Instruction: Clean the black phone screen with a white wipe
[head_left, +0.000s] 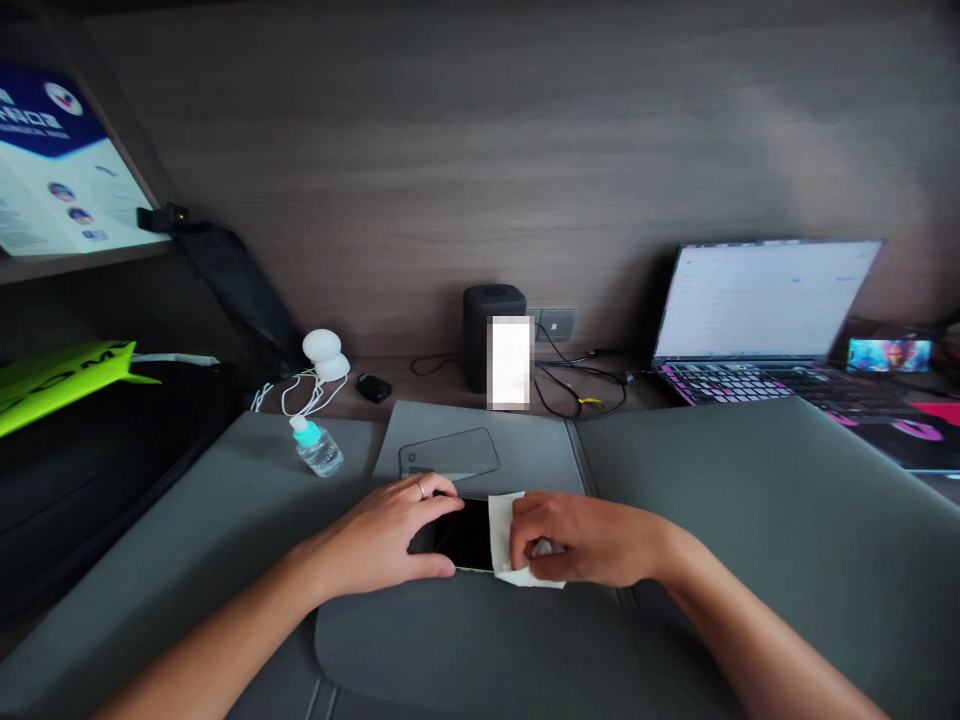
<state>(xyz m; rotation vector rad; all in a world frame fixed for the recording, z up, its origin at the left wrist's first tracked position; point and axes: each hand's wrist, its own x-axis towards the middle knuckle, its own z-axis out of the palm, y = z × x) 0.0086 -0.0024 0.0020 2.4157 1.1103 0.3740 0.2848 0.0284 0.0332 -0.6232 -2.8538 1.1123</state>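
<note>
A smartphone (469,533) with a dark screen lies flat on the grey mat in front of me. My left hand (397,535) grips its left end, thumb at the near edge and fingers at the far edge. Bunched in the curled fingers of my right hand (577,540) is a white tissue (504,545), pressed down over the phone's right part, which it hides. Just beyond the phone, a thin outline of a phone shape (450,452) shows on the grey surface. A ring is on one left finger.
A small clear spray bottle (319,450) with a teal collar stands to the left. Behind are a white round device (324,355), a black key fob (373,387), a dark speaker (476,340) and loose cables (577,395). An opened laptop (765,300) and a lit phone (889,355) sit at the right.
</note>
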